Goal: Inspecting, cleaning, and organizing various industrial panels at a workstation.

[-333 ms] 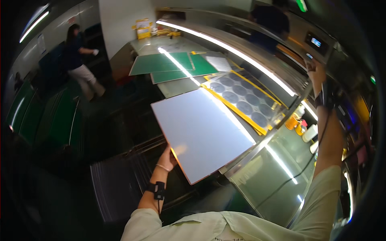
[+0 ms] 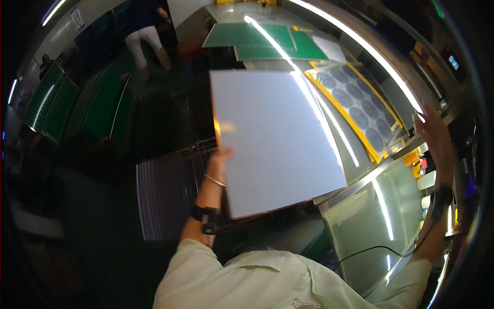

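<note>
A large white panel [image 2: 280, 139] with thin copper-coloured edges is held up in front of me, glossy along its right side. My left hand [image 2: 220, 162] is closed on its left edge, the fingers hidden behind it. To the far right, my right hand [image 2: 433, 126] is raised beside the end of a long light tube [image 2: 368, 49]. Its fingers look stretched out and somewhat blurred, with nothing seen in them. Beyond the panel's upper right lies a yellow-edged sheet with dark round shapes [image 2: 355, 100] on the metal bench [image 2: 260, 65].
Green boards [image 2: 252, 36] lie at the bench's far end. Upright racked green boards [image 2: 90, 110] and dark panels [image 2: 170, 201] stand at left. A person [image 2: 146, 36] is behind them. Bottles [image 2: 426, 180] line the right side; a black cable [image 2: 370, 250] crosses the lower bench surface [image 2: 355, 216].
My right hand has come down and away from the box with the small display. The white panel has turned more upright, still in my left hand. My view has swung left and down.
</note>
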`<state>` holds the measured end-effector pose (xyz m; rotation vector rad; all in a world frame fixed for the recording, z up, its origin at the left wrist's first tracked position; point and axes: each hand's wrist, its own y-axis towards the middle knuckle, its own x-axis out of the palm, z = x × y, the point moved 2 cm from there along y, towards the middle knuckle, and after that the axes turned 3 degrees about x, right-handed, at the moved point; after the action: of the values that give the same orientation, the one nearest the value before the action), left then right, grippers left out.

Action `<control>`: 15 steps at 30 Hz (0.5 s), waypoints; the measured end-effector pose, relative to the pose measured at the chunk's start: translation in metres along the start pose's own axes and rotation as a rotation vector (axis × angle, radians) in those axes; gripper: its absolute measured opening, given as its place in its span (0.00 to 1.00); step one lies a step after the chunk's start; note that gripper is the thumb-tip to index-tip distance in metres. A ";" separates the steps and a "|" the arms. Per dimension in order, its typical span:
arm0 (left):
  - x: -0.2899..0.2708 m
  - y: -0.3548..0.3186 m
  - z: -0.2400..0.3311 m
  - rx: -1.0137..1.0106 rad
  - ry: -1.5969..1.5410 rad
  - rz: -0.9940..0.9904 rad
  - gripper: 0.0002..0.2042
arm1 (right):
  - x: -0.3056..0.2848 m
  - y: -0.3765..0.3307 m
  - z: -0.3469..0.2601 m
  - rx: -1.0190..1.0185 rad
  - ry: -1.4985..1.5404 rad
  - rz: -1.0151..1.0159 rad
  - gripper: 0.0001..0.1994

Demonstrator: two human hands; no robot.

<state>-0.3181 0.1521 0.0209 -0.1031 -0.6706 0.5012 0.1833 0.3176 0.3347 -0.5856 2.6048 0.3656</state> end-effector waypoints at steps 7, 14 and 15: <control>-0.086 -0.124 0.205 0.286 0.386 0.350 0.15 | 0.025 -0.182 0.064 0.408 0.122 0.355 0.23; -0.123 -0.118 0.159 0.374 0.605 0.424 0.15 | 0.094 -0.261 0.086 0.561 -0.021 0.346 0.19; -0.134 -0.109 0.135 0.427 0.661 0.432 0.13 | 0.099 -0.268 0.091 0.574 -0.015 0.330 0.19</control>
<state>-0.4464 -0.0159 0.0771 -0.0052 0.1222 0.9587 0.2585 0.0806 0.1667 0.0422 2.6109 -0.2793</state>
